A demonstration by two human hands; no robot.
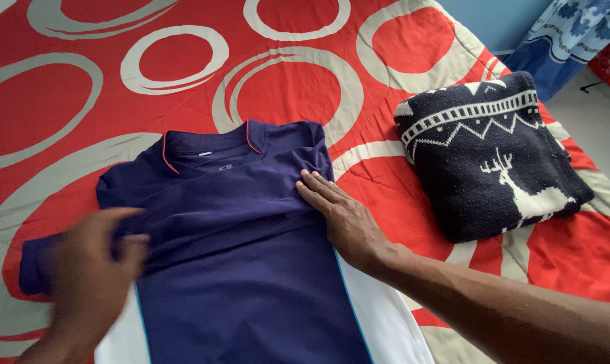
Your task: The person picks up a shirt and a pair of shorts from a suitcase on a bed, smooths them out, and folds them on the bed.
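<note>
Navy sports shirt with white side panels, lying face down along the near-middle of a red bedspread patterned with cream rings, collar toward the far side. Right hand flat and open on the shirt's right edge, fingers spread over a sleeve folded across the back, pinning rather than gripping. Left hand blurred at the near left, over the shirt's left side beside the other sleeve; fingers loosely curled, but cannot tell whether any cloth is pinched. Folded navy-and-white reindeer sweater well apart on the right.

Risks, as judgement: slippery fabric creeping under the flat right palm, pulling the folded sleeve askew and leaving a diagonal crease. Fast left-hand motion dragging the body sideways, bunching cloth at the collar. Soft, rumpling bedspread underneath giving an uneven fold line.
</note>
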